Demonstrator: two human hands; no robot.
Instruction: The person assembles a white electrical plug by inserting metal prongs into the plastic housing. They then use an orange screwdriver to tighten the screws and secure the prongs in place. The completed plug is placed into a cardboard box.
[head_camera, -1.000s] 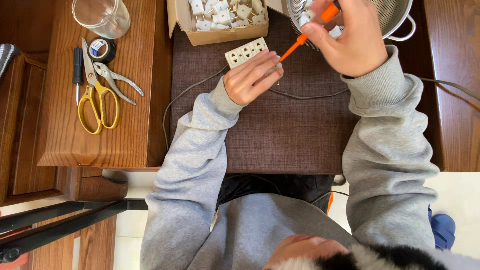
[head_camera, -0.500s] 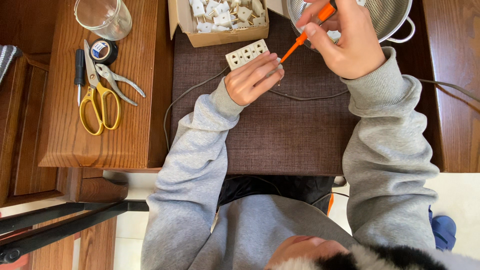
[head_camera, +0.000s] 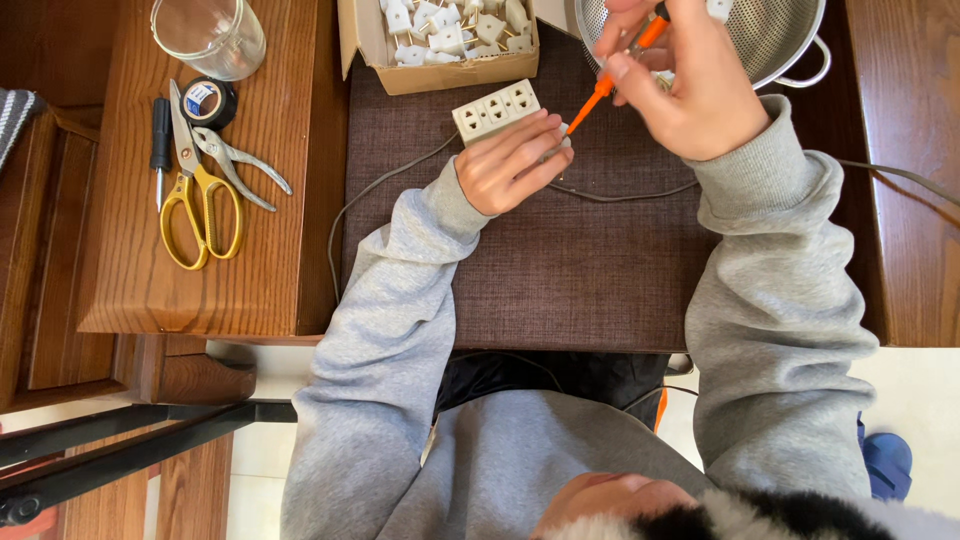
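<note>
The white socket block is taken as the landmark, lying on the brown woven mat. Nearest the wearer, the left hand is closed around the block's near end, fingers wrapped under and over it, its outlet face turned up. Just right of the block, the right hand is clenched on an orange-handled screwdriver, whose tip is set against the block's right end. Compared with a second ago, little has shifted — the block is kept in the same tilt and the screwdriver in nearly the same line, so the driving at that end appears to be ongoing. A grey cord runs off from beneath the block. Beyond the block sits a cardboard box of white plugs; beyond-right, a metal colander. Far left of the block lie yellow-handled scissors, pliers and a glass jar.
</note>
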